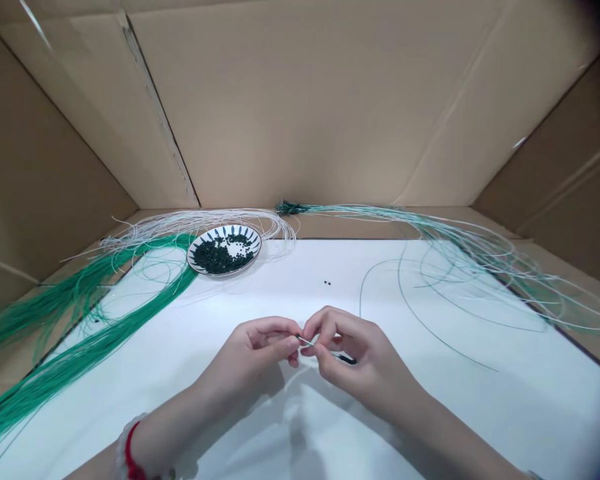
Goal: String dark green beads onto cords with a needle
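Note:
Close together above the white board, my two hands meet at the middle of the view. Thumb and forefinger of my left hand point(267, 343) pinch a small dark green bead. A short stretch of thin white cord point(306, 342) runs from it to my right hand point(357, 347), whose thumb and fingers grip the cord. Under my right palm a black piece point(347, 359) shows, and what it belongs to is partly hidden. Whether the cord passes through the bead I cannot make out. Beyond my hands stands a patterned dish point(240, 249) of small dark beads.
Green strands point(105, 333) spread across the left side, with white strands point(220, 215) behind the dish. A bundle of pale green and white cords with dark tips point(290, 208) extends to the right. Two loose beads point(327, 283) lie on the white board point(300, 293). Cardboard walls point(305, 100) surround it.

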Motion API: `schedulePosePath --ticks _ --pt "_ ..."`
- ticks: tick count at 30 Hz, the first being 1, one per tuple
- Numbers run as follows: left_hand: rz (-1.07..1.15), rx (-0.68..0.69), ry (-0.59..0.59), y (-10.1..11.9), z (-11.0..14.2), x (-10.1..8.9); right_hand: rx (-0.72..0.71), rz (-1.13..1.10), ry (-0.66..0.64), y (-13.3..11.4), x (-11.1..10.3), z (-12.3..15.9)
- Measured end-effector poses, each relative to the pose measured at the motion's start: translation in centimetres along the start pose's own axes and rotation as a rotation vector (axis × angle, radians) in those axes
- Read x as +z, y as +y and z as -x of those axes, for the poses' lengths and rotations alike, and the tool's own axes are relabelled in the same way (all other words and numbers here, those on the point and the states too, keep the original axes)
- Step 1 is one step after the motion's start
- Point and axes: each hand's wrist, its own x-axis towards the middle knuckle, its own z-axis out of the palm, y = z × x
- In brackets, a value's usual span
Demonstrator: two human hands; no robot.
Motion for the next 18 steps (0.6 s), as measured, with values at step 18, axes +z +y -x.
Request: schedulePosePath --ticks 18 --pt "-0.328 0.194 -0.036 1.1 0.3 0.1 0.044 0.088 -0.054 -0.1 -0.6 0.3"
